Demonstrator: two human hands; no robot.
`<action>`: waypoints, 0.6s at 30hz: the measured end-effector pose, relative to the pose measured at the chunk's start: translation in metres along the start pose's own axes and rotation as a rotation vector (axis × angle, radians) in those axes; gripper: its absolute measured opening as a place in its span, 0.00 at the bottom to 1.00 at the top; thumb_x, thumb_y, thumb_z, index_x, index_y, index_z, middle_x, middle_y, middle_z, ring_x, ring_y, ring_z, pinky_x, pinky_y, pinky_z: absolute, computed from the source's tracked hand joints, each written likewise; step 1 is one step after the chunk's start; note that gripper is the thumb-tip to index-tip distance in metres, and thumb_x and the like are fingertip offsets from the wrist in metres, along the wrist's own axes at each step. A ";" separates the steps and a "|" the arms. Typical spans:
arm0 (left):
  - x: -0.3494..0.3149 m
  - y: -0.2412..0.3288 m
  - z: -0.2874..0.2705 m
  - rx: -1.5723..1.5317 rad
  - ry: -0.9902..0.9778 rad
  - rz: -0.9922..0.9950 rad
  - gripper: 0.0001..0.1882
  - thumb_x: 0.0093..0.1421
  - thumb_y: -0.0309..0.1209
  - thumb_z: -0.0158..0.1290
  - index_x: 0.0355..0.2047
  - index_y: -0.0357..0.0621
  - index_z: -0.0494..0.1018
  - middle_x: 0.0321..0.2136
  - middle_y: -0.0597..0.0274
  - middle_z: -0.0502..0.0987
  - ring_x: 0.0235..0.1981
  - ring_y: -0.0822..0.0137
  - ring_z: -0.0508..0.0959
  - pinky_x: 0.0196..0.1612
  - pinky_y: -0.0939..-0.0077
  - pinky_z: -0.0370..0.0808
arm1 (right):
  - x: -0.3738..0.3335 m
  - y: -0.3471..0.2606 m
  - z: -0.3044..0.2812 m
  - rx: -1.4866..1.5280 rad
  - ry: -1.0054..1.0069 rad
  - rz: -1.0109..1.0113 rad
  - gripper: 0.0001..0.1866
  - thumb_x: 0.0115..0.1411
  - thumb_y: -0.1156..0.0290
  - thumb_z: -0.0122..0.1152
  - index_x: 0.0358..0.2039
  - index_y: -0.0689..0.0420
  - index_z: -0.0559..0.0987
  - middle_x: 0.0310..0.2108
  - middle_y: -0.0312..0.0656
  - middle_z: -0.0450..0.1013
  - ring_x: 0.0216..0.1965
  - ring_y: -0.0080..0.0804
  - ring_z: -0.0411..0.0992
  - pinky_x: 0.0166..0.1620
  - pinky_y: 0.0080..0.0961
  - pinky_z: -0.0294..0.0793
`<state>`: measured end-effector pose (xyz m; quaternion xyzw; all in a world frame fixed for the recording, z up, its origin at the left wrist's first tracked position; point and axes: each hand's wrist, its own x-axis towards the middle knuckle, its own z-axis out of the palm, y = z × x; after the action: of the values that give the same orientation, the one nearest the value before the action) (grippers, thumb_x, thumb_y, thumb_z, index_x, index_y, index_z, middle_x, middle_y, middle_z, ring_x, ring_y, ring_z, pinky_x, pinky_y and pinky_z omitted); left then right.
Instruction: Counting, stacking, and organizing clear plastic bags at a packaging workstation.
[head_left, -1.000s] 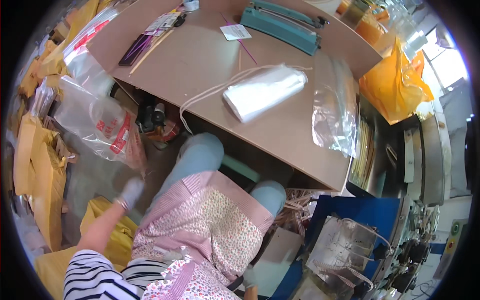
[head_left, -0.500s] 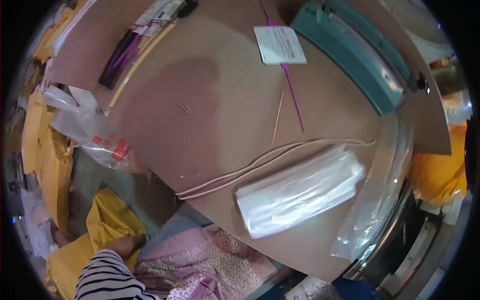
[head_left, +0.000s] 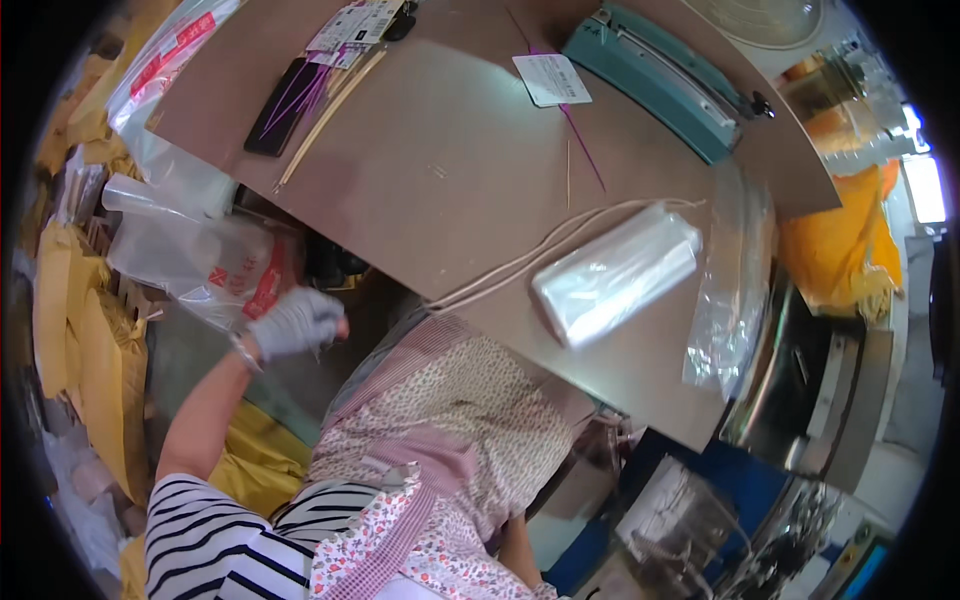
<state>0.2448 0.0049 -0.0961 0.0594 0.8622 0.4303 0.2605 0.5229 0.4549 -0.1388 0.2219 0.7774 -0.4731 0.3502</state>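
My left hand (head_left: 296, 325), in a pale grey glove with bare fingertips, hangs in the air left of the table's near edge. Its fingers are curled in; whether they hold anything is hidden. Just behind it is a clear plastic bag (head_left: 185, 245) with red print. Of my right arm only a bit of forearm (head_left: 516, 548) shows at the lower edge, and the fingers are out of sight. On the brown table (head_left: 400, 215) lie a stack of clear plastic bags (head_left: 618, 275), a doubled beige cord (head_left: 520, 262), a thin stick (head_left: 569, 172) and a white label (head_left: 553, 80) on a purple tie.
A teal bag sealer (head_left: 650, 80) stands at the table's far right. Far left lie a black phone-like slab (head_left: 277, 115), purple ties and wooden sticks (head_left: 330, 120). Yellow padded mailers (head_left: 110, 380) are piled at left; an orange bag (head_left: 840, 240) hangs at right.
My left arm has risen from low beside the yellow bag, bringing the gloved hand into view by the table edge. The view has shifted, showing more of my apron and part of my right forearm.
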 end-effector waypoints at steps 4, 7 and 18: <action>0.042 0.076 -0.046 0.133 0.490 0.303 0.05 0.51 0.27 0.58 0.27 0.39 0.74 0.24 0.60 0.73 0.27 0.66 0.74 0.33 0.73 0.71 | -0.020 -0.021 0.016 -0.033 0.088 -0.074 0.23 0.56 0.71 0.54 0.53 0.63 0.69 0.50 0.52 0.69 0.50 0.37 0.67 0.51 0.30 0.65; 0.119 0.079 -0.057 0.432 0.672 0.595 0.07 0.49 0.31 0.59 0.27 0.43 0.74 0.29 0.59 0.73 0.35 0.56 0.73 0.40 0.65 0.70 | 0.062 0.129 0.003 0.203 0.202 -0.007 0.26 0.56 0.65 0.55 0.54 0.63 0.67 0.52 0.59 0.65 0.53 0.46 0.65 0.54 0.33 0.64; 0.190 0.058 -0.078 0.805 0.468 0.576 0.07 0.55 0.35 0.50 0.27 0.45 0.71 0.27 0.55 0.73 0.34 0.55 0.75 0.39 0.63 0.71 | 0.039 -0.018 -0.010 -0.442 0.989 0.092 0.22 0.52 0.70 0.56 0.48 0.64 0.71 0.43 0.56 0.71 0.45 0.50 0.69 0.51 0.37 0.67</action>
<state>0.0361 0.0475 -0.0880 0.2909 0.9426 0.1218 -0.1098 0.4820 0.4562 -0.1543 0.3729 0.9199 -0.1217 0.0012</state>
